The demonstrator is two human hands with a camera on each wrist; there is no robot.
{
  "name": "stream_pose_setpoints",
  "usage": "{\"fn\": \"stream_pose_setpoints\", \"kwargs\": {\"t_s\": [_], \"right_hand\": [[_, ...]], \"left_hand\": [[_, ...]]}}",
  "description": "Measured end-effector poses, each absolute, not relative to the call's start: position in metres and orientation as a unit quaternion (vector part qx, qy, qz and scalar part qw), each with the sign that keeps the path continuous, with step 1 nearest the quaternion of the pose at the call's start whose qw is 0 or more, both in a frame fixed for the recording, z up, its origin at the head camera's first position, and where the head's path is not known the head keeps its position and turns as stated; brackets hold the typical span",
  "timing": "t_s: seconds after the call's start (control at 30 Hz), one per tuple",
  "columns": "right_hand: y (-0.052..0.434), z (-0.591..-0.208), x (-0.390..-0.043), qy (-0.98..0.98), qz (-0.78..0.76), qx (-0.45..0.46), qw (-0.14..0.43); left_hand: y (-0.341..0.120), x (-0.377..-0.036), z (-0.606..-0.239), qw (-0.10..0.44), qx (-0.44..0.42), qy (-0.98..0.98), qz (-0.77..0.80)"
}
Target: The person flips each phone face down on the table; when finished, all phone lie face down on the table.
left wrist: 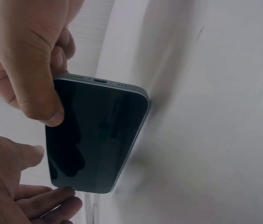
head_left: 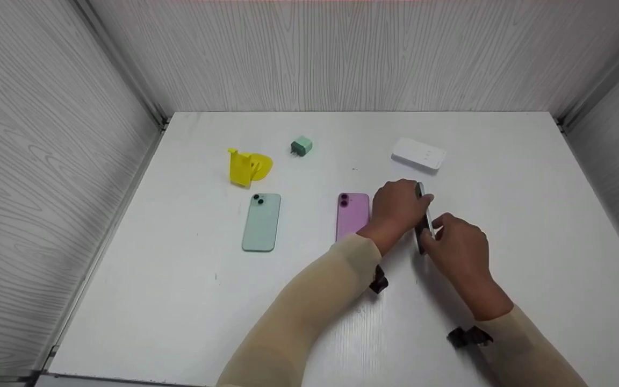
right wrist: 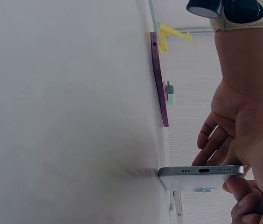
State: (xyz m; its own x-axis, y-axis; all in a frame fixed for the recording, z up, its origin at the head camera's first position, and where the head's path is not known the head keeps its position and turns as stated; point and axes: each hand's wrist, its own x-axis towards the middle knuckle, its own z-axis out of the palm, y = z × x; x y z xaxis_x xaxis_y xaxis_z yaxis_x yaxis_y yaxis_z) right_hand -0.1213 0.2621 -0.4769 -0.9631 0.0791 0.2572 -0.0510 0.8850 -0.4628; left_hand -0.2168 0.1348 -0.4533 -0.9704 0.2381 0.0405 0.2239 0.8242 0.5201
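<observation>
A phone point(head_left: 425, 215) with a dark screen point(left wrist: 96, 135) stands on its long edge on the white table point(head_left: 180, 279), right of centre. My left hand point(head_left: 400, 207) grips its far part from the left side, fingers curled over the top edge. My right hand point(head_left: 452, 242) pinches the near end, the one with the charging port point(right wrist: 201, 170). In the left wrist view my right thumb point(left wrist: 43, 105) lies on the glass by that end, and my left hand's fingers point(left wrist: 43, 203) touch the other end. The phone's pale back faces right.
A purple phone point(head_left: 352, 215) lies face down just left of my left hand. A mint-green phone point(head_left: 261, 222) lies further left. Behind them are a yellow stand point(head_left: 249, 166), a green charger plug point(head_left: 302, 146) and a white power bank point(head_left: 418, 153). Grey walls enclose three sides of the table.
</observation>
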Motion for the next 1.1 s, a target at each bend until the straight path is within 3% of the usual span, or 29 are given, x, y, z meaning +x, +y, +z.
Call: {"fn": "stream_pose_setpoints", "kwargs": {"t_s": [0.93, 1.1], "right_hand": [[0.254, -0.483, -0.118, -0.961, 0.23, 0.04, 0.147], [0.256, -0.483, -0.117, -0.966, 0.224, 0.037, 0.123]], "left_hand": [[0.123, -0.219, -0.469, 0.019, 0.052, 0.933, 0.356], [0.121, -0.217, -0.471, 0.016, 0.05, 0.924, 0.379]]}}
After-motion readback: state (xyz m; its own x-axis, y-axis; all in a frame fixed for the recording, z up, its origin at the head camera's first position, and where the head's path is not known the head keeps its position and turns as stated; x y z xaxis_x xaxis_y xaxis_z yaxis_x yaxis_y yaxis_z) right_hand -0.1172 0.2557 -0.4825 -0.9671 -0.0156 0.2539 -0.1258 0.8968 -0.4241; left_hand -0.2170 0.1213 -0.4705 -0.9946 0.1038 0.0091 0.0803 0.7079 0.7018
